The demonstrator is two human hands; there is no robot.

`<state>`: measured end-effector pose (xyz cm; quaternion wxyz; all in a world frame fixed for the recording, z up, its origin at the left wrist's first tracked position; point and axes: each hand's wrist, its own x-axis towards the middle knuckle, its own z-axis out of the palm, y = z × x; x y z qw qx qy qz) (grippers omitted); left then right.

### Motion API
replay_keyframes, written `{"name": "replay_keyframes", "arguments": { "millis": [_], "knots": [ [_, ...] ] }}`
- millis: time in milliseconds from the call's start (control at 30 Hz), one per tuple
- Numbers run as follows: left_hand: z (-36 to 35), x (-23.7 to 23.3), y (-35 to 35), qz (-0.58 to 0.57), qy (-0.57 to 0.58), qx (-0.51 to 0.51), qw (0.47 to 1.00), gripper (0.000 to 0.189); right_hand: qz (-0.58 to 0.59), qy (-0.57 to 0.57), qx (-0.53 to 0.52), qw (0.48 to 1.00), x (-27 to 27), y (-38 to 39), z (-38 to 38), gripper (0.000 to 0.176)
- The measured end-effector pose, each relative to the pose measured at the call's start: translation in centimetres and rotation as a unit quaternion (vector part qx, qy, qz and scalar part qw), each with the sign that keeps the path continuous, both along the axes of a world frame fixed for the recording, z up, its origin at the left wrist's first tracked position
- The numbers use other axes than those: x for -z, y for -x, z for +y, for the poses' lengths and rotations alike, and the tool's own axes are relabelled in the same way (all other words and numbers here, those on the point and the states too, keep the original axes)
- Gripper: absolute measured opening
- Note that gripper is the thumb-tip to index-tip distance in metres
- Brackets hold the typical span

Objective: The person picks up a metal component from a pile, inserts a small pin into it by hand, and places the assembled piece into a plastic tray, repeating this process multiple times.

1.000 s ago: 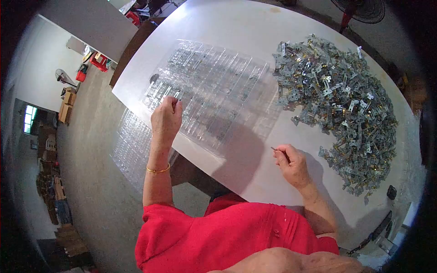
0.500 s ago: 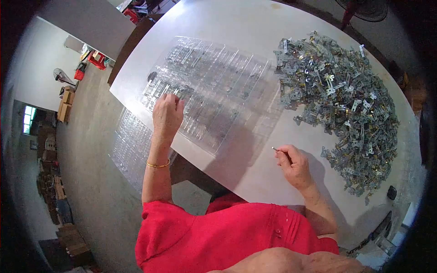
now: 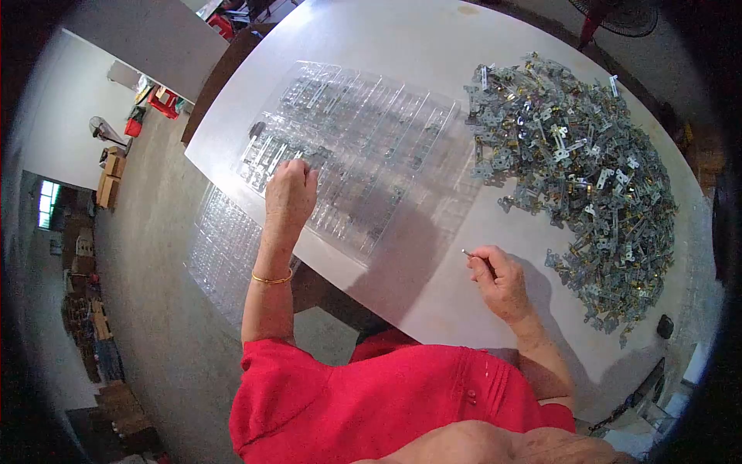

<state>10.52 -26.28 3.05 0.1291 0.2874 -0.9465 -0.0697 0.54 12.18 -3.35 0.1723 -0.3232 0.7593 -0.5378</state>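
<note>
My left hand (image 3: 292, 189) is over the near left part of a clear plastic tray (image 3: 363, 251), its fingers closed together; anything between them is too small to make out. Rows of small metal parts (image 3: 267, 152) lie in the tray's compartments beside those fingers. To the right, my right hand (image 3: 498, 278) hovers at the near side of the white table (image 3: 433, 305), pinching a small metal piece (image 3: 466, 253) whose tip sticks out to the left. A large heap of grey and brass-coloured metal parts (image 3: 580, 170) spreads over the table's right side.
More clear trays (image 3: 220, 240) are stacked below the table's left edge. A small black object (image 3: 665, 327) sits near the right edge. Boxes (image 3: 112, 178), a red stool (image 3: 164, 102) and a fan (image 3: 104, 130) stand across the floor at the left.
My left hand has shifted slightly to the right over the tray, still with closed fingers. My right hand looks unmoved.
</note>
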Motion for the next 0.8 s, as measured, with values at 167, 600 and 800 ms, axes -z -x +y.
{"name": "replay_keyframes", "arguments": {
  "millis": [167,600,800],
  "knots": [
    [-0.8,0.7,-0.1,-0.007,-0.003,0.0,1.0,0.023,0.012,-0.002,0.001,1.0,-0.2,0.0,0.0,0.008],
    [-0.5,0.0,0.2,-0.019,-0.011,-0.009,1.0,0.023,0.003,0.006,0.002,1.0,0.3,0.1,0.0,0.008],
    [0.0,-0.7,0.1,-0.016,0.0,-0.02,1.0,0.023,0.026,-0.002,0.0,1.0,0.3,0.2,0.1,0.007]
  ]
}}
